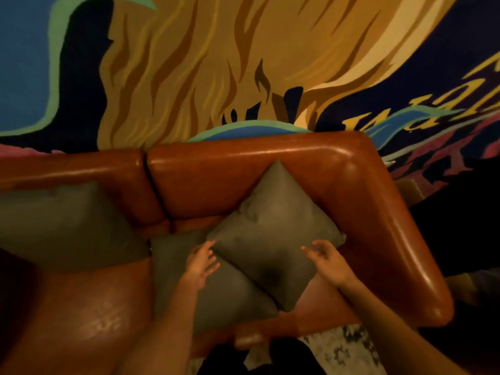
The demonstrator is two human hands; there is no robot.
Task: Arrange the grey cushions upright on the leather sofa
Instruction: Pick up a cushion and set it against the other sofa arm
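Observation:
A brown leather sofa (284, 169) fills the lower half of the head view. One grey cushion (270, 228) leans diamond-wise into the sofa's right corner, its top point against the backrest. Under its lower left edge a second grey cushion (227, 293) lies flat on the seat. A third grey cushion (62, 226) rests against the backrest at the left. My left hand (201, 262) hovers open at the diamond cushion's left edge, over the flat cushion. Open too, my right hand (328, 262) is at that cushion's right side, holding nothing.
A wall mural (243, 63) in yellow, blue and green rises behind the sofa. The rounded right armrest (405, 239) curves toward me. A patterned rug (346, 350) shows below the seat's front edge. Bare seat leather (81, 320) lies at the lower left.

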